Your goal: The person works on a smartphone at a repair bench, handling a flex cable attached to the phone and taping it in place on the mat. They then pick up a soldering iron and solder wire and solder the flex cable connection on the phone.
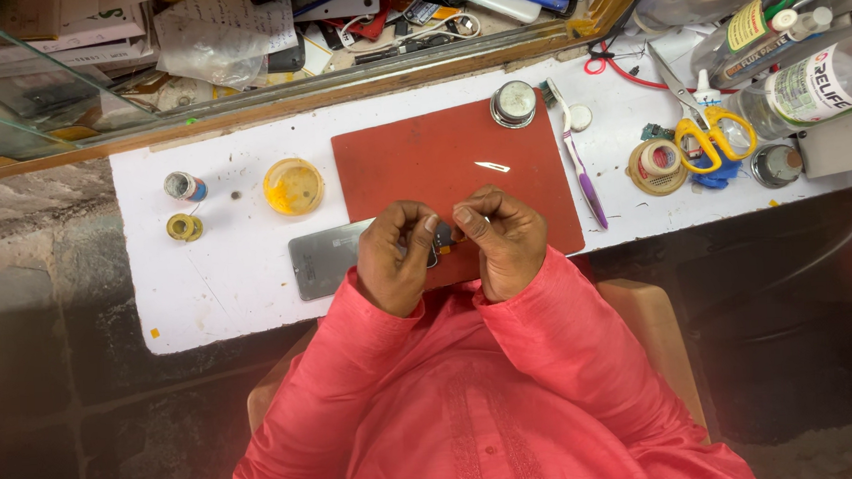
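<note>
While both hands meet over the near edge of the red mat (pixel 442 162), I see a small dark part (pixel 442 237) pinched between them. Left hand (pixel 395 258) and right hand (pixel 503 241) are curled, fingertips closed on that part from either side; its long axis cannot be told. Neither hand is nearer. Beneath the left hand lies a grey phone (pixel 323 258), long axis left to right. Tweezers (pixel 492 167) rest farther out on the mat. White bench (pixel 227 277) carries a toothbrush (pixel 579 161) and yellow scissors (pixel 713 131) to the right.
</note>
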